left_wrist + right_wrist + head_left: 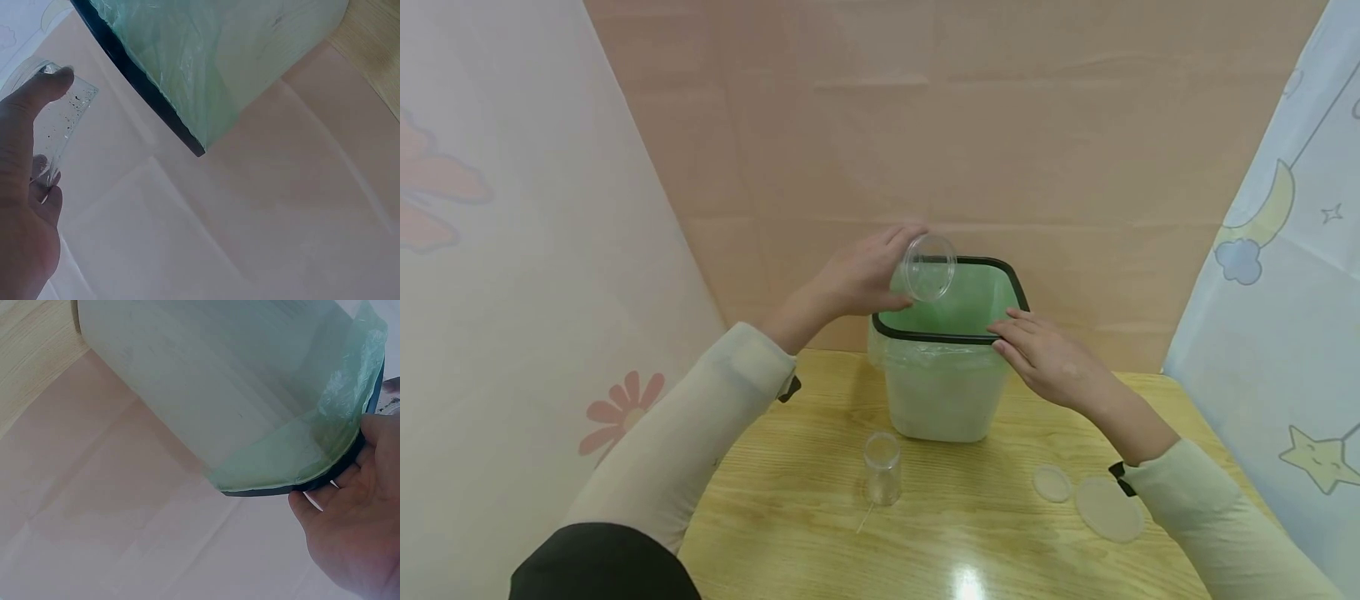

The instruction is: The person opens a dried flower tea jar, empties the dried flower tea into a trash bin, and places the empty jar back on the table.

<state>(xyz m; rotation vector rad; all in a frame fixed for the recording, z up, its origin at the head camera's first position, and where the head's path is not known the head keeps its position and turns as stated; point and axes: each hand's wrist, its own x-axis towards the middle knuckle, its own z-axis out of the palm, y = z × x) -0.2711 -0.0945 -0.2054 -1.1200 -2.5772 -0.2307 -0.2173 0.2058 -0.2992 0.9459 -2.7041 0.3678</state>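
Note:
My left hand (868, 271) holds a clear plastic cup (930, 268) by its sides, tipped on its side above the trash bin's opening. Dark specks and droplets cling to the cup's wall in the left wrist view. The trash bin (943, 400) is pale, with a black rim and a green plastic bag lining it, folded over the outside. At the bin's front right corner, my right hand (1060, 362) grips the rim, fingers over the top and thumb on the outer side. The right wrist view shows these fingers against the black rim (337, 469).
Another clear cup (882, 471) stands on the wooden table (790, 533) in front of the bin, with a thin stick (865, 518) beside it. Two round translucent lids, one small (1052, 483) and one larger (1110, 508), lie at the right. Fabric backdrops enclose the table.

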